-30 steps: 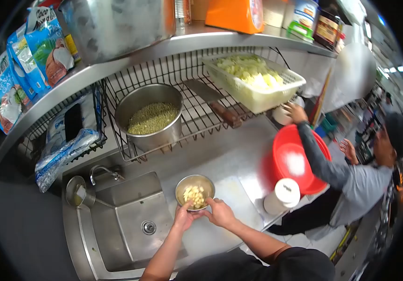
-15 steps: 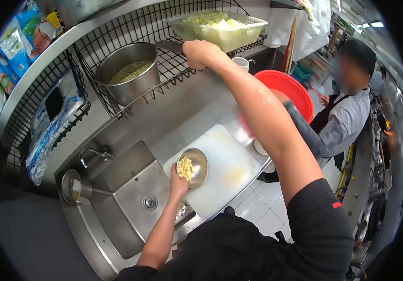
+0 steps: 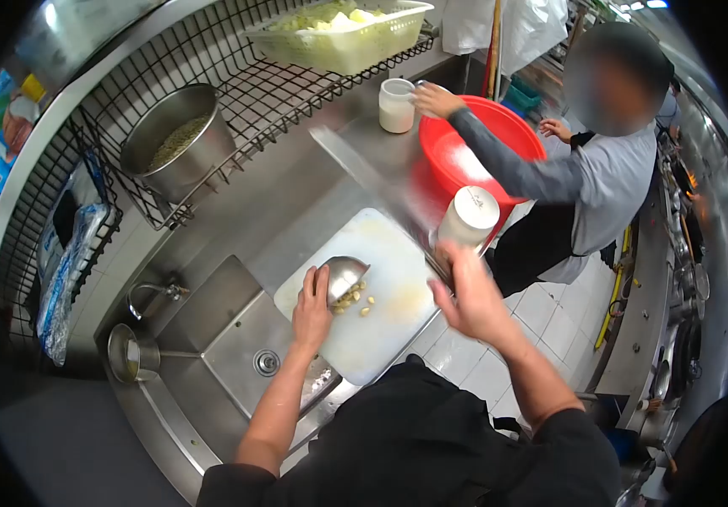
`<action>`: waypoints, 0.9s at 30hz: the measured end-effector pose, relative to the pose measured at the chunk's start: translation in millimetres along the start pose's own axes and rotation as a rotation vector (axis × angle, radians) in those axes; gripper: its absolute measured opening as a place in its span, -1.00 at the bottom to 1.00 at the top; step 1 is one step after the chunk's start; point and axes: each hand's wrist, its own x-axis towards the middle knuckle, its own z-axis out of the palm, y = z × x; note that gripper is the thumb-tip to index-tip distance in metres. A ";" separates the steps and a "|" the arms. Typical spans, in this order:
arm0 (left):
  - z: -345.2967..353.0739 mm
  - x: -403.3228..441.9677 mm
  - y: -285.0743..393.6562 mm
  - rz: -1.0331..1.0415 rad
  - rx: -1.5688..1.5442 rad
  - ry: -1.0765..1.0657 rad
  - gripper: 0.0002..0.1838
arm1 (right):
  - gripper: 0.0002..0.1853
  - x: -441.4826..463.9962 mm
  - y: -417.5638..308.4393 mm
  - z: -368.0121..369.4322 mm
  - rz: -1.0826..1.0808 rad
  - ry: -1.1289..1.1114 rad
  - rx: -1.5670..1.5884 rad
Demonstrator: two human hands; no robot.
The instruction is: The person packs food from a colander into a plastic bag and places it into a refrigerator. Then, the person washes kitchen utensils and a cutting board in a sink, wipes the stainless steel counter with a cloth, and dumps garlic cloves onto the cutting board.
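My left hand grips a small metal bowl, tipped on its side over the white cutting board. Several peeled, garlic-like cloves lie on the board at the bowl's mouth, a few of them apart to the right. Above the board's right edge, my right hand is closed round the handle of a large cleaver. Its blade is blurred by motion and points up and left, away from the cloves.
A co-worker stands at the right, one hand by a white jar. Near them are a red basin and a white-lidded container. The sink lies left; a wire rack holds a pot and a basket.
The cleaver has left the rack and come down to the board's right side in my right hand. My left hand has tipped the bowl, and cloves have come out. The view has shifted.
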 end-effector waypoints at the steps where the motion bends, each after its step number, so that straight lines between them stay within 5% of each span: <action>1: -0.1 -1.9 -0.9 0.076 0.076 0.016 -0.34 | -0.51 -27.0 16.9 17.4 -0.009 -0.060 -0.059; 7: 8.5 -8.9 -28.1 0.380 0.167 0.114 -0.37 | -0.57 -142.0 91.7 104.9 0.243 -0.239 -0.162; 13: 7.1 9.3 -57.4 0.402 0.051 0.281 -0.26 | -0.64 -159.9 105.7 118.9 0.432 -0.309 -0.168; 15: 7.5 18.0 -60.8 0.356 -0.026 0.283 -0.16 | -0.62 -157.3 117.1 117.1 0.686 -0.605 0.127; 20: 6.9 47.0 -62.3 0.364 0.056 0.350 -0.18 | -0.59 -159.8 101.4 113.2 0.611 -0.454 0.129; 22: 12.2 63.6 -63.6 0.025 -0.120 0.476 -0.32 | -0.58 -167.0 90.8 113.1 0.649 -0.369 0.038; 23: 22.6 72.0 -77.5 0.027 -0.124 0.477 -0.32 | -0.58 -166.8 92.8 112.3 0.650 -0.366 0.034; 25: 35.7 87.7 -100.6 -0.440 -0.096 0.491 -0.40 | -0.59 -166.9 95.9 109.3 0.692 -0.532 -0.057; 26: 34.8 93.2 -98.1 -0.440 -0.099 0.489 -0.40 | -0.59 -168.7 92.3 108.5 0.695 -0.532 -0.060; 27: 33.1 98.6 -96.4 -0.637 -0.527 0.381 -0.37 | -0.59 -170.8 87.2 108.0 0.704 -0.499 -0.064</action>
